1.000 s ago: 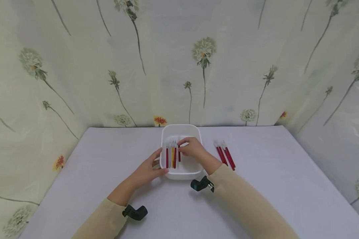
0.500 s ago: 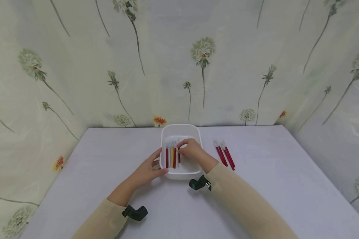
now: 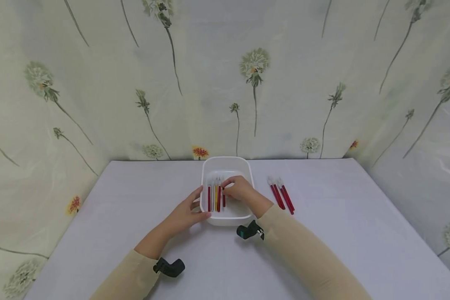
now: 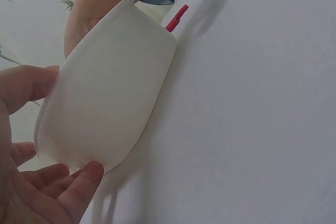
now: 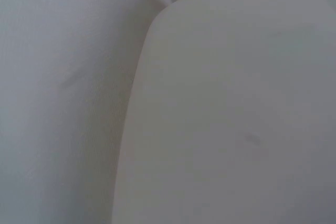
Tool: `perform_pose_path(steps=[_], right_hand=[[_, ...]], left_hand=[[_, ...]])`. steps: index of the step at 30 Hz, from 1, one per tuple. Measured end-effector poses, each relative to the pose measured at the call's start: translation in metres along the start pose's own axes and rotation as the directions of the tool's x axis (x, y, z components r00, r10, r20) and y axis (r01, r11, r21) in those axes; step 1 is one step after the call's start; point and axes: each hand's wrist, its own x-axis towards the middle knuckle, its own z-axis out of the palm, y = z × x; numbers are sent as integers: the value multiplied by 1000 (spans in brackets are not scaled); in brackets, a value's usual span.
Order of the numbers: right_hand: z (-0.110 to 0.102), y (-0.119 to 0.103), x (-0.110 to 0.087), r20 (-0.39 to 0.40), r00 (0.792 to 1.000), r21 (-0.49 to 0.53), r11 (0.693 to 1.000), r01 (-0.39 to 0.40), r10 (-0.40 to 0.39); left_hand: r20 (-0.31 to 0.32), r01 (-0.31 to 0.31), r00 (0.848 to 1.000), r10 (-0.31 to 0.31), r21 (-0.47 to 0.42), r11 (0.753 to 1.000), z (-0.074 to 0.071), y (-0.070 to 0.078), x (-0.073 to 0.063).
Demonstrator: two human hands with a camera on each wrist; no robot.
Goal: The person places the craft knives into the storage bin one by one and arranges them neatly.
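Note:
A white plastic tub (image 3: 228, 222) stands on the table. My left hand (image 3: 185, 214) holds its near left corner, thumb at the front and fingers along the left side; the left wrist view shows the fingertips (image 4: 92, 170) against its outer wall. Inside the tub, several slim pen-like sticks (image 3: 214, 199), red, pale and yellow with clear tips, lie side by side at the left. My right hand (image 3: 240, 188) reaches in over the right wall and pinches another red stick (image 3: 223, 201) just right of that row. Its upper end is hidden by the fingers.
Several red sticks with clear tips (image 3: 281, 196) lie on the white table (image 3: 322, 233) right of the tub. A floral curtain (image 3: 225, 83) rises behind the table's far edge. Each wrist carries a black camera (image 3: 169, 267). The tub's wall fills much of the right wrist view.
My right hand has shifted slightly left with the red stick, bringing it closer to the row in the tub. My left hand and the tub have stayed put.

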Motion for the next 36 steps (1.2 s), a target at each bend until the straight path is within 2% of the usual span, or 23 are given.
perform_pose_path(steps=[13, 22, 30, 36], right_hand=[[-1, -1, -1, -3, 1000, -7, 1000, 13, -13], [-6, -2, -5, -3, 995, 8, 995, 99, -99], [-23, -7, -22, 30, 993, 59, 992, 114, -115], [-40, -8, -31, 28, 990, 43, 990, 135, -136]], left_hand=[[2, -7, 1000, 7, 8, 1000, -1, 3, -1], [-1, 1, 1000, -1, 20, 1000, 0, 1, 0], [3, 2, 1000, -2, 3, 1000, 0, -1, 1], [5, 13, 1000, -13, -2, 1000, 0, 0, 1]])
